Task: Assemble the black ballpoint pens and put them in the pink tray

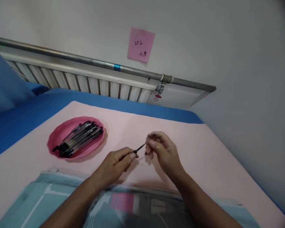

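My left hand (121,161) is closed around a slim dark pen (139,148), its thin tip pointing up and to the right. Most of the pen's body is hidden by the fingers and palm. Close to that tip is my right hand (163,152), with thumb and fingers curled together. Small dark bits show at its fingertips, but what they belong to is too small to tell. To the left of both hands, a pink scalloped dish (52,139) holds several clear-barrelled pens (82,137) with black caps, lying in a bundle.
A pale pink mat (199,152) covers much of the blue tabletop (142,108). Teal patterned cloth (57,193) lies along the near edge. Behind stand a white radiator (92,84) and a metal pipe (85,60). A pink note (141,45) is stuck on the wall.
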A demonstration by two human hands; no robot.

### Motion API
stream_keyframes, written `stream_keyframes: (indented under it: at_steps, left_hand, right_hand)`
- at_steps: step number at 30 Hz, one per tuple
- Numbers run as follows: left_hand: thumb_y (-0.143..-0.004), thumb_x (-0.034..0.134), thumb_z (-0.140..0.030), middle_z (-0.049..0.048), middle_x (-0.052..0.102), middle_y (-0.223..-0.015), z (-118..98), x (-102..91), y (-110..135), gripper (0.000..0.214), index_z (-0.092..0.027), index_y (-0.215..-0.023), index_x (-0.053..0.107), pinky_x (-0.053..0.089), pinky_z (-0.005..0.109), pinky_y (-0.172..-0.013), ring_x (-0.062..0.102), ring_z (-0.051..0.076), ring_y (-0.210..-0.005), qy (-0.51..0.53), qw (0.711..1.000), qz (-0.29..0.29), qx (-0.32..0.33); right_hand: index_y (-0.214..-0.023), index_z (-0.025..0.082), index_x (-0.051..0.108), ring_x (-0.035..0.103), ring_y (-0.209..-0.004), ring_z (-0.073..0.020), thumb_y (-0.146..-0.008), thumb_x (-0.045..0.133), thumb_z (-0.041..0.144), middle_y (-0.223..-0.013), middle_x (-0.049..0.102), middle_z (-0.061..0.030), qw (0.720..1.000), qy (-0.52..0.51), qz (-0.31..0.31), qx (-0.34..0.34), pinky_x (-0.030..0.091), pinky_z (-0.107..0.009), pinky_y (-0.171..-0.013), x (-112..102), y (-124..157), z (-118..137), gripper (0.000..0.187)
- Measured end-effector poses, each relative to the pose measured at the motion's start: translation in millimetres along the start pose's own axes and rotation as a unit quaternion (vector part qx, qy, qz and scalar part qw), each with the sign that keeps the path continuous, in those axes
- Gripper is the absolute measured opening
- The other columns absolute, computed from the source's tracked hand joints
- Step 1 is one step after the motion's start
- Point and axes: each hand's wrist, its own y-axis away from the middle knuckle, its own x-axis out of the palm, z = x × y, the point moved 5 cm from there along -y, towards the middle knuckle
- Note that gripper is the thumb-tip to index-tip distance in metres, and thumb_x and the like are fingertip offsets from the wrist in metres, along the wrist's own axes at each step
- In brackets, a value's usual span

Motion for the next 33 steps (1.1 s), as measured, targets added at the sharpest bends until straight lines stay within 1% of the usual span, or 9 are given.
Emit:
stream_keyframes:
  at_steps: [2, 4, 9, 14, 16, 22, 29, 31, 33]
  left_hand:
    - [-0.087, 0.039, -0.042, -0.0059, 0.04, -0.055, 0.9, 0.1, 0.1, 0.033, -0.016, -0.092, 0.06, 0.029, 0.019, -0.051, 0.036, 0.007, -0.052, -0.006, 1.0, -0.001, 0.002]
    - [-0.087, 0.039, -0.042, -0.006, 0.041, -0.056, 2.3, -0.5, 0.1, 0.034, -0.017, -0.097, 0.06, 0.03, 0.02, -0.052, 0.038, 0.007, -0.053, -0.011, 1.0, -0.01, 0.008]
    - [-0.087, 0.037, -0.043, -0.0063, 0.039, -0.054, 6.5, -1.6, -0.4, 0.036, -0.019, -0.104, 0.058, 0.032, 0.021, -0.054, 0.039, 0.009, -0.053, -0.02, 1.0, -0.02, 0.001]
    - [-0.087, 0.037, -0.043, -0.0056, 0.041, -0.056, 4.3, -0.9, -0.3, 0.036, -0.019, -0.1, 0.06, 0.031, 0.021, -0.054, 0.04, 0.009, -0.055, -0.047, 0.999, -0.009, -0.009]
    - [-0.087, 0.037, -0.043, -0.0054, 0.042, -0.057, 3.2, 0.2, -0.5, 0.036, -0.019, -0.099, 0.06, 0.031, 0.021, -0.054, 0.039, 0.009, -0.055, -0.054, 0.998, -0.002, -0.011]
    - [-0.087, 0.036, -0.042, -0.0055, 0.042, -0.057, 4.2, 2.5, -1.7, 0.035, -0.02, -0.099, 0.06, 0.031, 0.021, -0.054, 0.04, 0.009, -0.055, -0.073, 0.997, 0.007, -0.016]
    - [-0.087, 0.036, -0.042, -0.0053, 0.044, -0.058, 5.4, 2.9, -1.4, 0.034, -0.019, -0.098, 0.06, 0.032, 0.021, -0.055, 0.042, 0.009, -0.057, -0.079, 0.997, 0.017, -0.018]
    - [-0.087, 0.036, -0.042, -0.0053, 0.044, -0.058, 5.5, 3.0, -1.5, 0.035, -0.019, -0.098, 0.06, 0.033, 0.021, -0.056, 0.043, 0.009, -0.057, -0.081, 0.996, 0.017, -0.018]
    - [-0.087, 0.036, -0.042, -0.0053, 0.044, -0.057, 4.9, 2.8, -1.7, 0.035, -0.019, -0.097, 0.061, 0.032, 0.021, -0.056, 0.043, 0.009, -0.056, -0.084, 0.996, 0.014, -0.016]
  right_hand:
    - [-0.089, 0.02, 0.051, 0.048, -0.049, -0.0094, -0.081, 0.049, 0.027, -0.063, 0.054, 0.0024, 0.999, 0.045, -0.029, -0.011, 0.039, -0.023, -0.046, -11.7, -6.5, 0.2, 0.011]
    - [-0.082, 0.019, 0.052, 0.047, -0.05, -0.0102, -0.081, 0.047, 0.026, -0.061, 0.053, 0.0021, 0.986, 0.167, -0.009, 0.0, 0.038, -0.023, -0.049, -20.1, -13.2, -3.4, 0.009]
    - [-0.074, 0.017, 0.057, 0.05, -0.066, -0.0129, -0.077, 0.043, 0.016, -0.075, 0.059, -0.0028, 0.845, 0.523, 0.106, -0.023, 0.033, -0.024, -0.06, -35.4, -22.4, -14.4, 0.014]
    - [-0.065, 0.016, 0.054, 0.044, -0.057, -0.0122, -0.074, 0.044, 0.015, -0.068, 0.058, -0.0047, 0.744, 0.642, 0.157, 0.098, 0.024, -0.024, -0.052, -56.0, -17.7, -19.6, 0.013]
    - [-0.061, 0.016, 0.052, 0.041, -0.054, -0.0115, -0.069, 0.048, 0.014, -0.065, 0.057, -0.0048, 0.72, 0.648, 0.2, 0.145, 0.021, -0.025, -0.05, -57.8, -12.8, -20.5, 0.009]
    - [-0.063, 0.016, 0.052, 0.042, -0.055, -0.0113, -0.065, 0.047, 0.009, -0.067, 0.056, -0.0049, 0.736, 0.632, 0.211, 0.119, 0.02, -0.025, -0.05, -53.1, -12.2, -21.6, 0.008]
    - [-0.061, 0.015, 0.053, 0.046, -0.056, -0.0129, -0.058, 0.052, 0.006, -0.068, 0.058, -0.0054, 0.729, 0.603, 0.26, 0.195, 0.024, -0.024, -0.048, -58.9, -1.6, -40.0, 0.01]
    - [-0.061, 0.015, 0.053, 0.047, -0.055, -0.0129, -0.06, 0.05, 0.006, -0.066, 0.058, -0.0052, 0.742, 0.59, 0.258, 0.184, 0.026, -0.024, -0.048, -53.5, -2.0, -38.2, 0.01]
    - [-0.063, 0.016, 0.054, 0.048, -0.056, -0.0129, -0.065, 0.047, 0.007, -0.066, 0.059, -0.0045, 0.779, 0.561, 0.237, 0.149, 0.029, -0.024, -0.049, -44.8, -5.7, -31.4, 0.011]
